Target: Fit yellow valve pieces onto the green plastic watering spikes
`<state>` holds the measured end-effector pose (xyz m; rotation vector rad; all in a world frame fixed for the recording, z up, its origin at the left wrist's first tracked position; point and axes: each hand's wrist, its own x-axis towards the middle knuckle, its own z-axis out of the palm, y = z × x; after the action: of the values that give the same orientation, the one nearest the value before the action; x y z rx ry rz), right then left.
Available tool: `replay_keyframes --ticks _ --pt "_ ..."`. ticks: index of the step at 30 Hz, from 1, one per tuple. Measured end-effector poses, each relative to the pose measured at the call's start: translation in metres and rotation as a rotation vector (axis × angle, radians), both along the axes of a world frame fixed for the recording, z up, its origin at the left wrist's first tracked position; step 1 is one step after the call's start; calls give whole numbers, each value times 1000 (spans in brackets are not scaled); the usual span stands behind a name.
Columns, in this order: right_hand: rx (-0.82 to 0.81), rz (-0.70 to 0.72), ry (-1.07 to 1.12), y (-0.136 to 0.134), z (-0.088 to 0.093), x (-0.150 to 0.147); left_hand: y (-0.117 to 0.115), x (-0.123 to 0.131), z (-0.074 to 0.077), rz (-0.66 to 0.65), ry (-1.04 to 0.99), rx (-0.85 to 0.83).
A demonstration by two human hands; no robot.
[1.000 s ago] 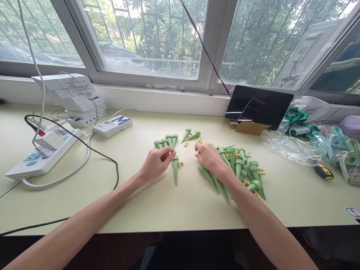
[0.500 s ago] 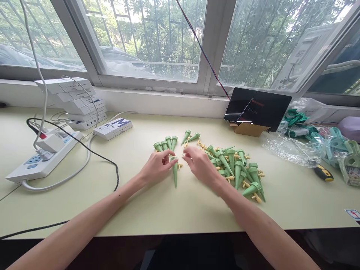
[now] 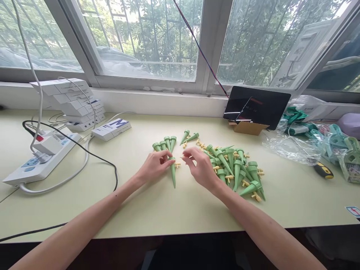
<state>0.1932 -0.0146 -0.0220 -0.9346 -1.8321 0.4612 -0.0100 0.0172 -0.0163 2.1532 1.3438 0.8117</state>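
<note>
My left hand closes thumb and fingers around the cap end of a green watering spike, whose tip points toward me. A small yellow valve sticks out at the spike's right side. Just to the right, my right hand is in a pinch, its fingertips a short gap from the spike; a tiny pale bit seems to show at them, too small to name. Behind my left hand, several green spikes lie in a row, caps away from me. Two more spikes lie farther back.
Right of my right hand spreads a heap of green spikes with yellow valves. A tablet leans at the back. Plastic wrap and a yellow-black tool lie right. A power strip, cables and white boxes occupy the left.
My right hand has turned slightly, and its thumb and fingertips show more plainly in a pinch. My left hand keeps its hold on the spike. The whole view has shifted slightly.
</note>
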Motion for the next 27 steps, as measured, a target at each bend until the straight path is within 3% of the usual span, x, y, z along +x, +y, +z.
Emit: replay_keyframes --ticks 17,27 --pt "-102 -48 75 1 3 -1 2 0 2 -32 -234 119" --pt "-136 -21 93 3 -1 -1 1 1 3 -47 -382 -100"
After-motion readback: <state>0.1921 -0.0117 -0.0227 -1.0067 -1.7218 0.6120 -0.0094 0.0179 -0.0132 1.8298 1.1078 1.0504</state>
